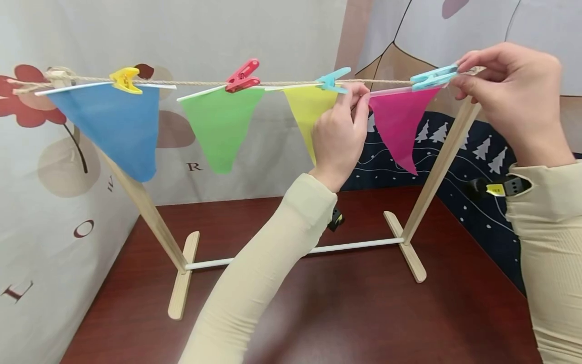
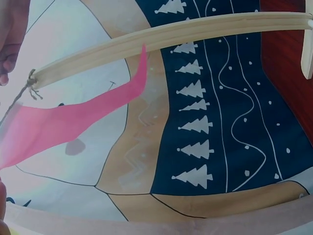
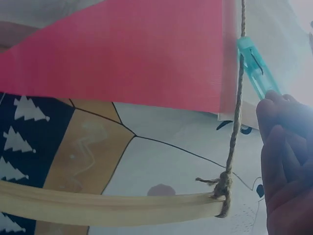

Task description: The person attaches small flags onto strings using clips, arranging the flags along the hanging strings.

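Head view, upper right: right hand (image 1: 514,96) pinches the light-blue peg (image 1: 434,77) clamping the pink flag (image 1: 400,126) to the twine (image 1: 282,82). Left hand (image 1: 338,134) pinches the flag's top left corner. Hands apart. Only the right wrist view shows the twine knot (image 3: 222,188) on the wooden post (image 3: 107,208). Surface (image 1: 341,313) below is open.

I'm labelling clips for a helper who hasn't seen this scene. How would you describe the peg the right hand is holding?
A string runs across a wooden stand, with four flags pegged to it. At its far right end the right hand pinches a light blue peg on the pink flag. The only other blue peg holds the yellow flag.
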Action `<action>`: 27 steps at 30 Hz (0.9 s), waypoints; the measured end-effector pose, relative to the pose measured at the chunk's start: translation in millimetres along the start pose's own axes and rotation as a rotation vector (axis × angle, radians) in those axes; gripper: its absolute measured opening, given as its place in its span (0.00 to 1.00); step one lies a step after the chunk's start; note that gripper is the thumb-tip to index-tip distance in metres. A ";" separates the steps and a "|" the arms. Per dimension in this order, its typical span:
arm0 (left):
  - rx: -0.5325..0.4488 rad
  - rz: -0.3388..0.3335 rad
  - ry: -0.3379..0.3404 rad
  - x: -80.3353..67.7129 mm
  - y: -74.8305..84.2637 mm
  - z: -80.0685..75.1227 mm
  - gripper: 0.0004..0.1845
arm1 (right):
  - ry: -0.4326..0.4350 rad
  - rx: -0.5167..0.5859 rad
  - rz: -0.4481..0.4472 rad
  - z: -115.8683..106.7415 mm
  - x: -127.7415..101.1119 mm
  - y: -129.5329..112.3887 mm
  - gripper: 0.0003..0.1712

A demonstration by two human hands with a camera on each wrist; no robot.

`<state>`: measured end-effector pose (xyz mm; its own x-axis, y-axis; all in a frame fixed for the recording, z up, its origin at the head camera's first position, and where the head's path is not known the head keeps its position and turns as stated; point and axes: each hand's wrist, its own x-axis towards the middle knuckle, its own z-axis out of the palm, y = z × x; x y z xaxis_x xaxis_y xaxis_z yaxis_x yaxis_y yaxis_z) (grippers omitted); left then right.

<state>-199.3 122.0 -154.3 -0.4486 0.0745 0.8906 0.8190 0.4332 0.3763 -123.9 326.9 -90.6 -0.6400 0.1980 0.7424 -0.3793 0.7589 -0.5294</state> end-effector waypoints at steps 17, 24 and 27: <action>-0.022 0.017 -0.036 -1.2 0.2 -3.9 0.13 | -0.017 -0.315 -0.246 3.7 -4.5 -10.7 0.15; -0.030 0.023 -0.040 -3.3 -0.6 -4.3 0.13 | -0.034 -0.316 -0.258 4.3 -7.6 -9.7 0.15; -0.034 0.024 -0.041 -4.0 -0.9 -4.6 0.13 | -0.048 -0.301 -0.234 4.5 -8.6 -8.1 0.16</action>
<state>-196.7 117.3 -157.0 -0.4426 0.1217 0.8884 0.8411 0.3998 0.3643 -118.4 316.2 -94.6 -0.5926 -0.0264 0.8050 -0.3104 0.9298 -0.1980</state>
